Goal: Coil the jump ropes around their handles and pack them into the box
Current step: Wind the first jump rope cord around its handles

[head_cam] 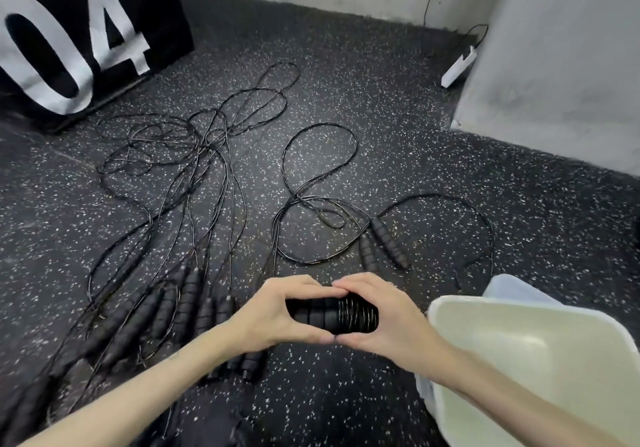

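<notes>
Tangle, far left: a heap of jump ropes point(194, 155) lay uncoiled on the speckled floor point(381, 76), cords crossing each other many times; their handles point(166, 308) sat side by side just left of the left forearm. Risk judged: lifting one handle could drag neighbours along, since the cords overlapped.

Left hand point(277, 311): fingers and thumb curled round the bare end of the handle pair point(311, 313), gripping it.

Bundle, centre: cord wraps point(358, 315) showed on the right half only; left half not yet covered. Risk judged: turns sat close together and looked springy, so a slack grip might let them spring off.

Right hand point(384, 311): curled over the wrapped end, holding the coils down; fingertips met the left hand's above the bundle.

Loose rope, centre right: another rope point(322, 183) with two handles point(381, 245) lay in open loops beyond the hands. Whether the held cord's tail ran into it could not be told; if so, a snag was likely.

Box point(540, 311), right: pale, open, nothing visible inside, just beside the right wrist. Risk judged: an unsecured coil could unwind once dropped in.
</notes>
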